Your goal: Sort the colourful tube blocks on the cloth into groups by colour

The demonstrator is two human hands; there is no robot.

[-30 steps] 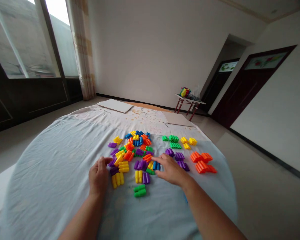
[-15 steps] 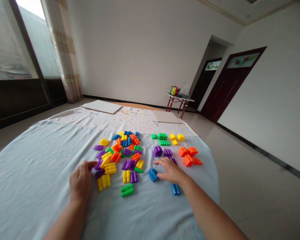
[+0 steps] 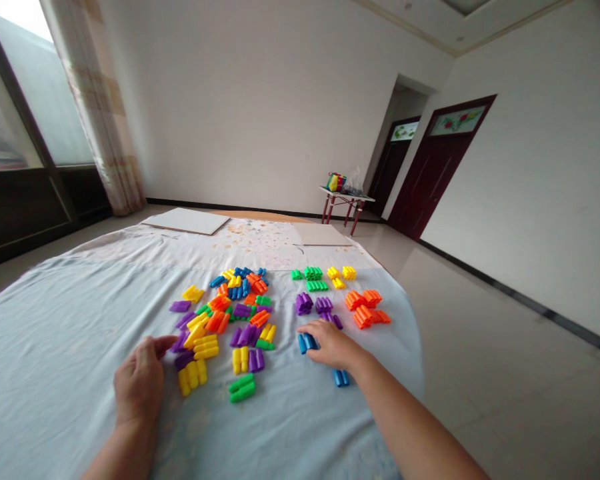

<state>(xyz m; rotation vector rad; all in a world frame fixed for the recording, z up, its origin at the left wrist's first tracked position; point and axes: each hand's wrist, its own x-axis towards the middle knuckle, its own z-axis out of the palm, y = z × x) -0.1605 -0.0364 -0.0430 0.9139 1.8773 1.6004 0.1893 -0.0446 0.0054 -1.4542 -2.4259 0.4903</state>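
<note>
The right grip (image 3: 331,343) pinches a blue block (image 3: 305,343); whether it clears the tabletop (image 3: 80,323) is not discernible. Hold it level, by its sides. Purple blocks (image 3: 324,305) stand just beyond the grip and can obstruct forward travel. Left grip (image 3: 140,381), beside the mixed pile (image 3: 218,322): state cannot be told. 1 other blue block (image 3: 341,378) lies nearside of the right grip; orange blocks (image 3: 364,316) lie right, green blocks (image 3: 313,273) farther beyond.
</note>
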